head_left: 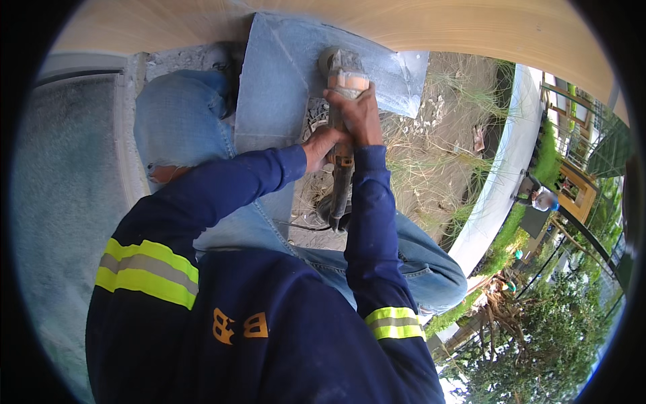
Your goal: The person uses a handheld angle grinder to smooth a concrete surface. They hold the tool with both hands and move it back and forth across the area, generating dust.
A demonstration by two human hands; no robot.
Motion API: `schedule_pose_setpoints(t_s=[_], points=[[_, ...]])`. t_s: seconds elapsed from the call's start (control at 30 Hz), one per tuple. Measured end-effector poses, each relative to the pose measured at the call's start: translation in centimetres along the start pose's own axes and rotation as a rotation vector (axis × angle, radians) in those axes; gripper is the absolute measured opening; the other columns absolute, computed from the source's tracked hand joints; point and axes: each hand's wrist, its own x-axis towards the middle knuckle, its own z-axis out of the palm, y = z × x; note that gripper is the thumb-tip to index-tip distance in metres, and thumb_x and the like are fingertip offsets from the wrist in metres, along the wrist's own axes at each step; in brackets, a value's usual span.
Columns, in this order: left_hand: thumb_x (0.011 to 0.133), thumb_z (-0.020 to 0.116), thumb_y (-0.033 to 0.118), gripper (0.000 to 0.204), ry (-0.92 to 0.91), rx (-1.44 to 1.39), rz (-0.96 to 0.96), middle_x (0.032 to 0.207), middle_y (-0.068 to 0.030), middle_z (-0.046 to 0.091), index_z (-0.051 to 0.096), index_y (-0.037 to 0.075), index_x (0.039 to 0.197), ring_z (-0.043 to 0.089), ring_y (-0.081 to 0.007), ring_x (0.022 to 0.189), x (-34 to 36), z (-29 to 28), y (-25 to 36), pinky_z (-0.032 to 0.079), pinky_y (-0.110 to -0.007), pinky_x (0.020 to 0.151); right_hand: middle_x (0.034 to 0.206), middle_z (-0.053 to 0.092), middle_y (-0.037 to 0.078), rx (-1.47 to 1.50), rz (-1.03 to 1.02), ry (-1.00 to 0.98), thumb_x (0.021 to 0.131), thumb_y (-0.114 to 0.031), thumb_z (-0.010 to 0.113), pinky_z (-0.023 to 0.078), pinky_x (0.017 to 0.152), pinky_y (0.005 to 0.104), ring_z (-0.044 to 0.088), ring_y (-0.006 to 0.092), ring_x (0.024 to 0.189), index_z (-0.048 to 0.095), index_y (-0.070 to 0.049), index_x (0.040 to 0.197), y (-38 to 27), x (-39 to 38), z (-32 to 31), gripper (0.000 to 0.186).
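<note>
Both my hands are closed on an angle grinder with an orange and black, dusty body. My right hand wraps the body just behind the grinder's head. Lower down, my left hand grips the handle part. At its far end the grinder's disc area meets a grey stone slab; the exact contact is hidden by the tool head. White dust lies on the slab's right part. The slab has an L-shaped outline with a lighter line across it.
A tan wall or panel curves along the far side. Right of the slab lie soil and dry grass, bounded by a pale curb. My bent knee is at left, beside a grey glass-like panel. Another person is in the distance.
</note>
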Motion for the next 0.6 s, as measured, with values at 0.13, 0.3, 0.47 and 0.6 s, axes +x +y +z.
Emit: schedule_pose_setpoints(t_s=[0.13,0.3,0.47,0.6], points=[[0.081,0.072,0.021,0.043,0.022,0.016,0.011,0.104,-0.0058,0.071,0.063,0.006,0.121,0.07,-0.0189,0.096,-2.7,-0.8,-0.6,0.056,-0.038,0.079,0.11,0.07,0.025,0.002,0.029,-0.032,0.076,-0.029,0.089,0.06,0.079,0.0378,0.072,0.0301,0.092,0.044,0.008,0.13,-0.4,-1.9,1.9,0.079],[0.084,0.071,0.024,0.037,0.019,0.014,0.055,0.104,-0.0058,0.072,0.065,0.007,0.116,0.071,-0.0189,0.097,-0.6,-0.3,1.2,0.057,-0.038,0.08,0.105,0.072,0.03,-0.006,-0.032,0.014,0.074,-0.031,0.089,0.06,0.08,0.0417,0.075,0.0374,0.093,0.046,0.005,0.127,-1.9,0.5,0.9,0.077],[0.084,0.07,0.019,0.036,-0.041,0.016,-0.058,0.106,-0.0053,0.072,0.064,0.007,0.117,0.07,-0.0183,0.1,-0.7,-0.8,-1.0,0.056,-0.038,0.084,0.108,0.069,0.021,0.021,0.076,0.014,0.076,-0.026,0.091,0.06,0.075,0.0351,0.071,0.0249,0.09,0.046,0.008,0.126,-0.7,-1.4,0.1,0.075],[0.082,0.072,0.02,0.044,0.007,-0.013,0.031,0.105,-0.0045,0.072,0.062,0.007,0.124,0.072,-0.0183,0.094,-3.6,0.5,-2.1,0.059,-0.038,0.078,0.105,0.072,0.028,-0.035,0.008,-0.013,0.072,-0.032,0.088,0.059,0.082,0.0429,0.074,0.0372,0.095,0.046,0.006,0.128,1.2,-3.2,1.2,0.079]])
